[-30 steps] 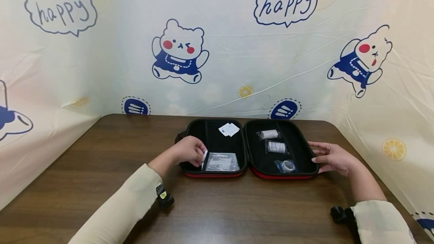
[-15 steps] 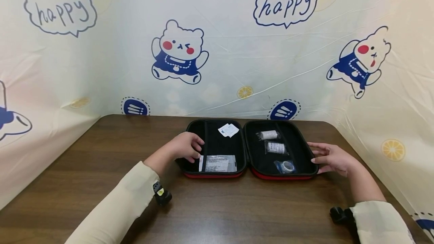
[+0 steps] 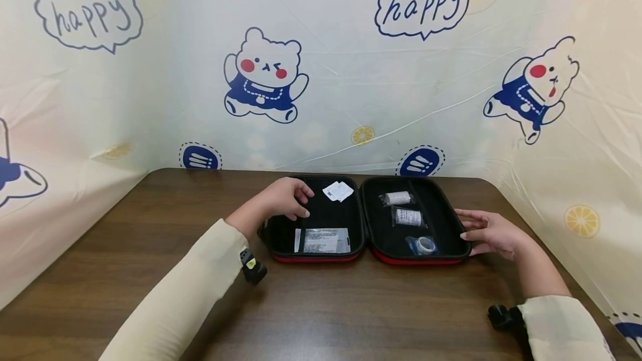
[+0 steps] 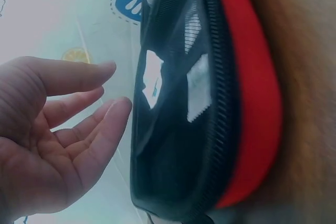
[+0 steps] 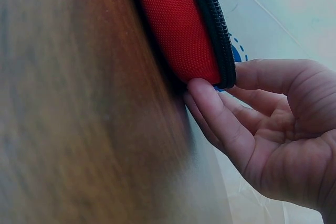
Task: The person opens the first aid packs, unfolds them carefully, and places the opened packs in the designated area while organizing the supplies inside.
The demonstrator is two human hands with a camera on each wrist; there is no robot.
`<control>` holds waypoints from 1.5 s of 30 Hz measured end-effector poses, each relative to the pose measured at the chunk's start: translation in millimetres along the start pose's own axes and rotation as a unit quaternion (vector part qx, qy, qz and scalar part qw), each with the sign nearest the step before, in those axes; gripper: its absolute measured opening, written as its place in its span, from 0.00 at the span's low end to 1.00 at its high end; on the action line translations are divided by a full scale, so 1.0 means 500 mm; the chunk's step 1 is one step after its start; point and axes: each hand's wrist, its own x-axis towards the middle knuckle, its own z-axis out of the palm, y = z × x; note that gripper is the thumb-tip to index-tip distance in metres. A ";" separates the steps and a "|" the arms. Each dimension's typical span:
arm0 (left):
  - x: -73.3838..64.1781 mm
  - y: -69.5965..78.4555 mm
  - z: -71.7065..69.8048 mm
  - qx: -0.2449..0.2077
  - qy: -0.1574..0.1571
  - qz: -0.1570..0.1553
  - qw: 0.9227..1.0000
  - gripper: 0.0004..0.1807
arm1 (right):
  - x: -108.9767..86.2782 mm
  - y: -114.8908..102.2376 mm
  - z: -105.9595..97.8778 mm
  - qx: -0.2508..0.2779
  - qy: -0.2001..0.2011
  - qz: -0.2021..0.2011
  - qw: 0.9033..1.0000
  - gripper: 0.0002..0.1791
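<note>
A black-lined first-aid case point(image 3: 416, 261) with red outer walls lies unfolded on the table. Over its left half hovers my left hand point(image 3: 283, 196), fingers loosely bent with nothing between them; the left wrist view shows it apart from the case. White sachets point(image 3: 338, 191) lie at the back of that half, and a clear printed packet point(image 3: 321, 240) lies at the front under a strap. In the right half are a white roll point(image 3: 398, 198), a wrapped bandage roll point(image 3: 408, 217) and a tape roll in plastic point(image 3: 424, 246). Fingers of my right hand point(image 3: 494, 234) rest against the right outer edge.
The brown wooden table point(image 3: 351, 311) extends in front of the case and to its left. Behind stands a patterned cloth backdrop point(image 3: 331, 99). Black wrist cameras point(image 3: 252, 266) sit at both cuffs.
My left hand has let go of the printed packet, which now lies flat under the strap. It has moved back toward the sachets. My right hand has stayed at the case's edge.
</note>
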 end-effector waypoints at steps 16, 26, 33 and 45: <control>0.090 0.052 -0.009 -0.024 -0.014 -0.006 1.000 0.22 | -0.004 0.000 -0.005 0.012 0.007 -0.005 1.000 0.42; 0.142 0.055 0.031 -0.059 0.029 0.019 0.998 0.23 | -0.005 0.001 -0.004 0.013 0.011 -0.003 1.000 0.41; 0.181 0.034 0.067 -0.051 0.059 0.036 0.996 0.22 | -0.002 0.007 -0.003 0.014 0.008 -0.006 1.000 0.41; 0.211 -0.003 0.098 0.059 0.100 0.006 0.993 0.29 | -0.003 0.001 -0.002 0.000 0.007 -0.009 1.000 0.41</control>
